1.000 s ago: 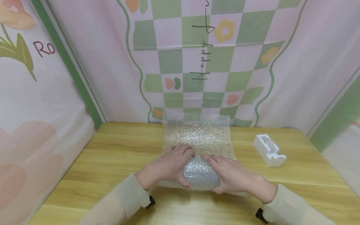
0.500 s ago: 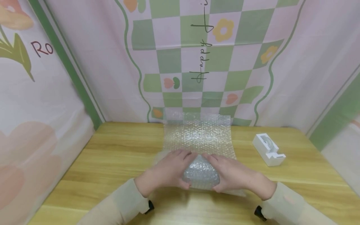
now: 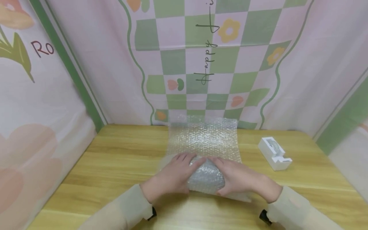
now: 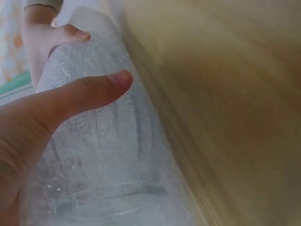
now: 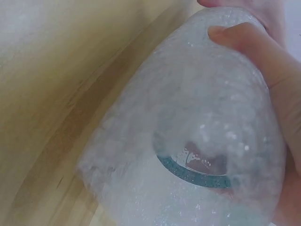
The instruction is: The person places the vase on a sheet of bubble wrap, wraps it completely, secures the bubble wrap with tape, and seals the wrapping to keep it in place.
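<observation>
A bundle rolled in clear bubble wrap (image 3: 206,179) lies crosswise near the middle of the wooden table. Its loose sheet (image 3: 205,139) stretches back toward the wall. My left hand (image 3: 176,175) grips the bundle's left part, its thumb (image 4: 89,96) lying across the wrap in the left wrist view. On the other side my right hand (image 3: 239,177) holds the right part, fingers over the top and thumb low at the front. Through the wrap's open end, a teal curved rim (image 5: 195,176) of something round shows in the right wrist view; what it belongs to is blurred.
A white tape dispenser (image 3: 274,155) with a roll of tape in it stands on the table (image 3: 120,153) at the right. Behind the table hangs a green and white checked cloth (image 3: 198,60). Another printed cloth (image 3: 37,105) hangs at the left.
My left hand has shifted slightly right over the bundle, and its thumb has slipped out of sight in the head view. The right hand stays almost where it was.
</observation>
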`<action>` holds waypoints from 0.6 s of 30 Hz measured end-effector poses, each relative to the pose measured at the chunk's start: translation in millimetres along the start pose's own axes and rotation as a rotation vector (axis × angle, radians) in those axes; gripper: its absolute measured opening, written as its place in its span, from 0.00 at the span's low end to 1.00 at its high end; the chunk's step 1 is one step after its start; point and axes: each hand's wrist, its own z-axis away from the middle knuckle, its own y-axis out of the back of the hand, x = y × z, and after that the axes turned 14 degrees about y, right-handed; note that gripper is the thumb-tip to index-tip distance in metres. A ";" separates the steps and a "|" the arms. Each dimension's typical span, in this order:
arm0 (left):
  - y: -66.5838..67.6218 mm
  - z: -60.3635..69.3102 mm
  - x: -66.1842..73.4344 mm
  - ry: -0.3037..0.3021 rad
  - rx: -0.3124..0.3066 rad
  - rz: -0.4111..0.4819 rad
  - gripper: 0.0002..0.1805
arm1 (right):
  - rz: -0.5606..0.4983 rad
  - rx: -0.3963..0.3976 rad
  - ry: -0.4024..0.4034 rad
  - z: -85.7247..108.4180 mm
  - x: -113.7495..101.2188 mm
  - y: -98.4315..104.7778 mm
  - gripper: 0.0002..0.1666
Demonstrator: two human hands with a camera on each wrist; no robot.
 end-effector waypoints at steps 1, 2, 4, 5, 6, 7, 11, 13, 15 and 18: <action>-0.5 -1.2 -0.8 -0.007 0.006 0.006 0.71 | -0.009 0.003 0.001 0.0 0.9 -0.4 0.66; -0.7 -2.3 -1.5 -0.012 0.009 0.012 0.71 | -0.017 0.005 0.004 -0.2 1.9 -0.9 0.66; -0.5 -4.7 -3.0 -0.022 0.009 0.020 0.69 | -0.032 0.008 0.014 -0.5 3.7 -1.3 0.67; 0.0 -5.8 -3.7 -0.027 0.006 0.025 0.69 | -0.043 0.011 0.020 -0.9 4.6 -1.4 0.67; 0.4 -6.8 -4.4 -0.031 0.001 0.031 0.69 | -0.058 0.012 0.026 -1.3 5.3 -1.4 0.67; 0.9 -7.5 -5.0 -0.036 -0.004 0.038 0.68 | -0.073 0.015 0.033 -1.7 6.0 -1.4 0.67; 3.2 -9.4 -7.5 -0.044 -0.033 0.073 0.68 | -0.145 0.016 0.052 -3.8 8.3 0.3 0.67; 3.6 -9.8 -8.5 -0.036 -0.049 0.089 0.68 | -0.173 0.006 0.054 -5.0 9.1 2.3 0.67; 3.1 -10.1 -10.0 -0.025 -0.067 0.104 0.68 | -0.196 -0.010 0.049 -6.3 9.6 4.3 0.68; 2.1 -9.9 -12.0 -0.016 -0.083 0.125 0.67 | -0.210 -0.035 0.041 -7.7 9.8 6.5 0.68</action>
